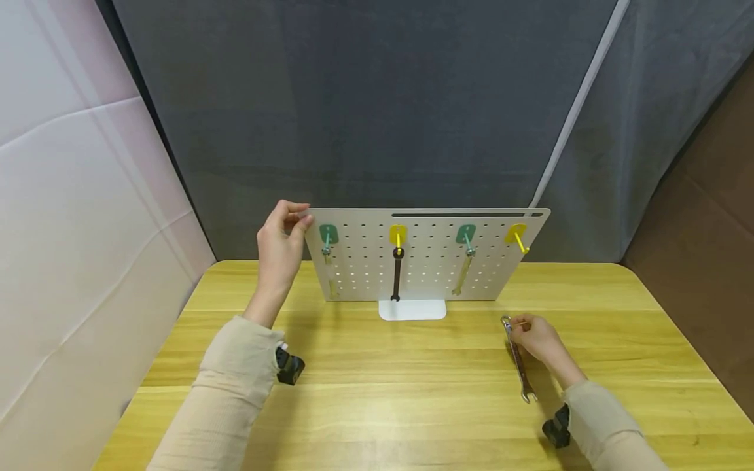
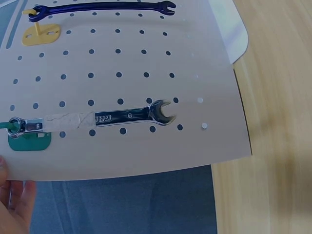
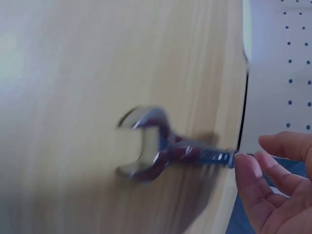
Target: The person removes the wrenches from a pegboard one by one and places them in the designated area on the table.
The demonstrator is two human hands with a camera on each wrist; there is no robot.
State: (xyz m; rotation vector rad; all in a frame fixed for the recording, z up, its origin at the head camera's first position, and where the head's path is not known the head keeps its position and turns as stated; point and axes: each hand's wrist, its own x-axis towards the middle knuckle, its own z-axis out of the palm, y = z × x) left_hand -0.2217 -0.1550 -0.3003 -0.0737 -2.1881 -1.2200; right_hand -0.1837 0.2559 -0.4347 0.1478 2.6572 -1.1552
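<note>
At the left, my left hand [image 1: 281, 245] pinches the upper left corner of a white pegboard [image 1: 365, 288], thumb in front. On the right my right hand [image 1: 538, 339] holds a combination wrench [image 1: 518, 360] near its ring end; the open end [image 3: 146, 170] points toward me, above the tabletop. Three more wrenches hang on the board: a shiny one [image 2: 122, 117] on the left green hook [image 1: 328, 234], a dark one [image 1: 397, 275] on a yellow hook [image 1: 398, 234], and another [image 1: 463, 275] on the right green hook [image 1: 466, 234]. The far-right yellow hook [image 1: 516, 234] carries nothing.
The pegboard stands on a white base plate [image 1: 412, 310] near the back of the wooden table [image 1: 377, 405]. A dark grey curtain [image 1: 377, 104] hangs behind it. Pale cloth [image 1: 76, 261] walls the left side, and brown cloth [image 1: 701, 229] the right.
</note>
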